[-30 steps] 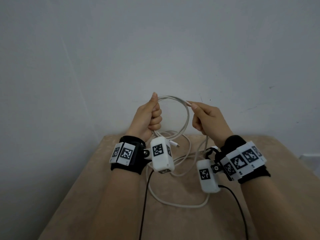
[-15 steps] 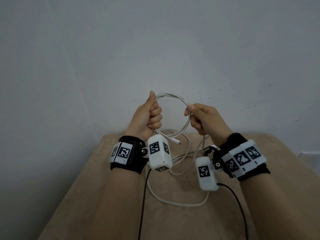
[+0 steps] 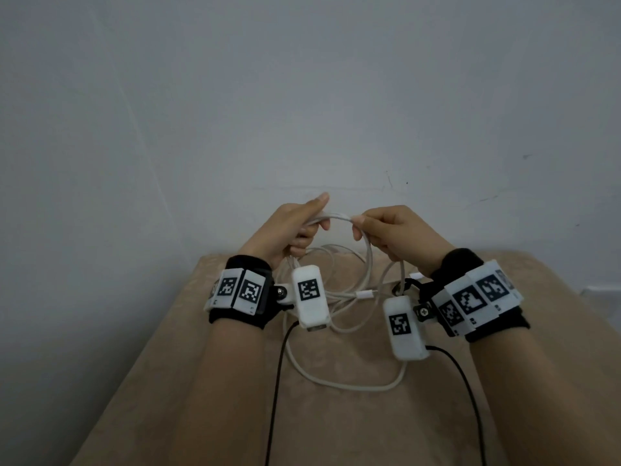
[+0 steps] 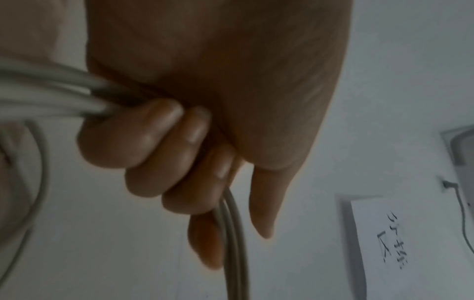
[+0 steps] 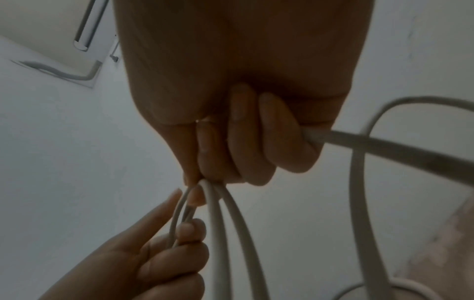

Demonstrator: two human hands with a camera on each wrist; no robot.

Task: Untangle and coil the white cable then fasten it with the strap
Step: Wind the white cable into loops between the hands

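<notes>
The white cable is held up above a beige table in a small coil of a few turns. My left hand grips the coil's left side, fingers curled round the strands, thumb straight on top. My right hand pinches the top of the coil close to the left thumb and curls round the strands. The rest of the cable hangs in a loose loop onto the table. One plug end dangles between my wrists. No strap shows in any view.
A plain grey wall stands right behind the table. Black leads run from the wrist cameras toward me. A paper note with handwriting hangs on the wall in the left wrist view.
The right hand has carried its strand up and left until it meets the left thumb, closing the loop smaller. Both hands dropped slightly and the left fist tilted to the right.
</notes>
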